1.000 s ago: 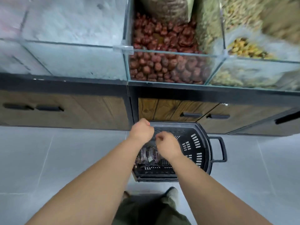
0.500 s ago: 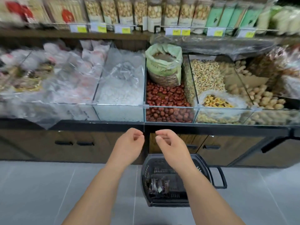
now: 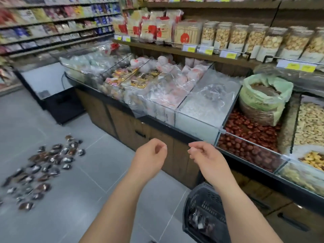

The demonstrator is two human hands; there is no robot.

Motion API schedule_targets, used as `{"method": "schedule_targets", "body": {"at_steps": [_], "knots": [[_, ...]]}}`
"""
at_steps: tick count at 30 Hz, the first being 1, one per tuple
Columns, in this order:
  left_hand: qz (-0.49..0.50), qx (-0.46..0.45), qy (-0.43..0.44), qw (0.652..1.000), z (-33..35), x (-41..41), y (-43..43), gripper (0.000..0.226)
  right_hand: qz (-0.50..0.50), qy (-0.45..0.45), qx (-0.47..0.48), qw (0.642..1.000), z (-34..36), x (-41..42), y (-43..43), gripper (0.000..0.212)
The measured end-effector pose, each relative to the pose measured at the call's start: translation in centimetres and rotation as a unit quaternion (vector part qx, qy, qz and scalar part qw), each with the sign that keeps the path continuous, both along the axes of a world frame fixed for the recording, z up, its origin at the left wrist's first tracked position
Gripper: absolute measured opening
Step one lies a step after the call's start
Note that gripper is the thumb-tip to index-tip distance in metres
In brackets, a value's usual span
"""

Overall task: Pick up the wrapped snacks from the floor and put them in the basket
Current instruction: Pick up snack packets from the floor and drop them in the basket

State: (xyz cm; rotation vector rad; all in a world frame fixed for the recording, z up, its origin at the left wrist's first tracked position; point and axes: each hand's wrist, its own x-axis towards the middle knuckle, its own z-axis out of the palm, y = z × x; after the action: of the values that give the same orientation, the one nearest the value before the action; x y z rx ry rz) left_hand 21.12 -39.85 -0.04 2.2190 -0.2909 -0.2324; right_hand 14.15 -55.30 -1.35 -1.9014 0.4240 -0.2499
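Left hand: the left hand is held up in front of the body, fingers loosely curled toward the thumb. Its grip is released and nothing shows in it.
Right hand: the right hand is level with it and just beside it, curled the same loose way. Its grip is also released and empty.
Basket: the black basket stands on the floor at the near right, close to the foot of the table, with the right forearm crossing in front of it. A few wrapped pieces lie inside.
Wrapped snacks: most of the wrapped snacks lie scattered in a dark, glossy patch on the floor at the left, well apart from the basket.
Why so: both hands being empty suggests they are between loads. The view turns toward the pile, so the next reach is probably to the left and down. The basket looks set where both arms can drop into it without a step.
Progress: early, judging by how much is on the floor against how little is in the basket.
Floor: the floor is large, smooth grey tiles with thin joints, so the wrappers should slide and lift easily.
Table: the long wood-fronted table carries glass bins holding red dried fruit, a green sack, clear bags and pale nuts.
Room: a shop aisle. A shelf of jars runs above the table, and blurred packet shelves fill the far left.
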Motion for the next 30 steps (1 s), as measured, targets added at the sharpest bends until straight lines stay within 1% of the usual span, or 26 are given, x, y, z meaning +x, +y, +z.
{"method": "schedule_targets", "body": {"at_steps": [3, 7, 11, 17, 23, 30], "knots": [[0.075, -0.004, 0.008, 0.997, 0.1, -1.2, 4.2, 0.012, 0.074, 0.017, -0.016, 0.997, 0.0, 0.6, 2.8, 0.014], [0.156, -0.016, -0.007, 0.988, 0.4, -1.7, 10.2, 0.02, 0.153, 0.02, -0.025, 0.988, 0.6, 2.0, 8.0, 0.013], [0.219, -0.021, -0.025, 0.975, 0.3, -1.6, 16.9, 0.017, 0.215, 0.01, -0.02, 0.976, 1.1, 4.4, 14.9, 0.012], [0.295, 0.037, -0.043, 0.954, 0.6, -0.4, 30.1, 0.016, 0.292, -0.012, -0.002, 0.956, 1.1, 9.1, 28.5, 0.011], [0.349, 0.045, -0.039, 0.935, 0.7, 1.0, 42.8, 0.015, 0.362, -0.016, -0.001, 0.932, 0.7, 12.2, 41.5, 0.01], [0.409, 0.024, -0.006, 0.912, 0.1, 2.9, 53.2, 0.015, 0.419, -0.002, 0.0, 0.908, -0.3, 15.6, 52.0, 0.014]]}}
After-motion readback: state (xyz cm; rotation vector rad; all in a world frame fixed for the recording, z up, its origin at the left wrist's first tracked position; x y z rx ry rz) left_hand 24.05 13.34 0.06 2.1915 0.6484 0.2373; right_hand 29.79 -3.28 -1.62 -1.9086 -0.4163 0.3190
